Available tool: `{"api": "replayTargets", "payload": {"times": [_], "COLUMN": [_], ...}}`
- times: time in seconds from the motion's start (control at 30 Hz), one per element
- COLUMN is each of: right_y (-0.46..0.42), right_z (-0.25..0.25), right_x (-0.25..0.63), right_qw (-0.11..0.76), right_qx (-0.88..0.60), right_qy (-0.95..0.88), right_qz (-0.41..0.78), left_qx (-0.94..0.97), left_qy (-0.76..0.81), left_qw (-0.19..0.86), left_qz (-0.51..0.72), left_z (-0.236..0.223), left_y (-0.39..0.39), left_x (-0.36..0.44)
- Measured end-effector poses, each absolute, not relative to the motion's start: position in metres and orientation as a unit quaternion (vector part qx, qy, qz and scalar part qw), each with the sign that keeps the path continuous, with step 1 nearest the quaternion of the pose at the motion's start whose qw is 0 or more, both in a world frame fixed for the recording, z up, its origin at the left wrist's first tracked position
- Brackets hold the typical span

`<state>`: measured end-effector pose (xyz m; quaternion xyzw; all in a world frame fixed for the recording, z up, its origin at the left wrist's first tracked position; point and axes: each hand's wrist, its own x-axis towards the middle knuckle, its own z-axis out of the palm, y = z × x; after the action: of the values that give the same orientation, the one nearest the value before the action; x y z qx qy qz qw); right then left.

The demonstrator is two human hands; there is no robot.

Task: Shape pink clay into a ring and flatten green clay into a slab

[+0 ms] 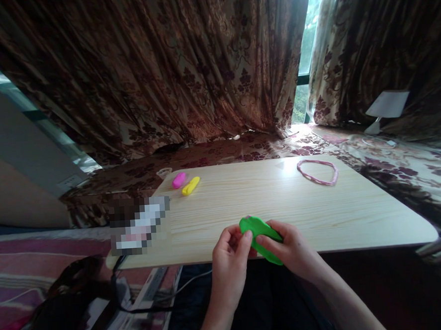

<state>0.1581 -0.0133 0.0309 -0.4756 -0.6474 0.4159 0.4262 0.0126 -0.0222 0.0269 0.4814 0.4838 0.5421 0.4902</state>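
A flattened, elongated piece of bright green modelling clay (pixel 260 228) is held between my two hands, over the near edge of the wooden table (pixel 241 198). My left hand (pixel 231 251) pinches its left end, thumb on top and fingers curled behind. On the right side, my right hand (pixel 290 245) grips it with the thumb pressed on its face. A small pinkish spot shows at the clay's upper left end. Farther off on the table lie a pink clay lump (pixel 178 180) and a yellow clay lump (pixel 191 186), side by side.
A pink braided loop (pixel 318 173) lies at the table's back right. At the left edge is a pixelated object (pixel 140 227) with a black cable. A white lamp (pixel 386 105) stands beyond on the patterned ledge, before the curtains (pixel 184 62).
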Motion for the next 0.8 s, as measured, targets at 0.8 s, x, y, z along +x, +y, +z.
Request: {"api": "replayTargets", "payload": {"times": [0.8], "right_y": [0.011], "right_z": [0.031], "right_x": [0.194], "right_qw": [0.288], "right_qx": [-0.544], "right_qy": [-0.786], "right_qz": [0.06], "left_qx": [0.825], "left_qy": [0.484], "left_qw": [0.03], "left_qz": [0.289], "left_z": [0.043], "left_y": [0.039], "left_x": [-0.001]}}
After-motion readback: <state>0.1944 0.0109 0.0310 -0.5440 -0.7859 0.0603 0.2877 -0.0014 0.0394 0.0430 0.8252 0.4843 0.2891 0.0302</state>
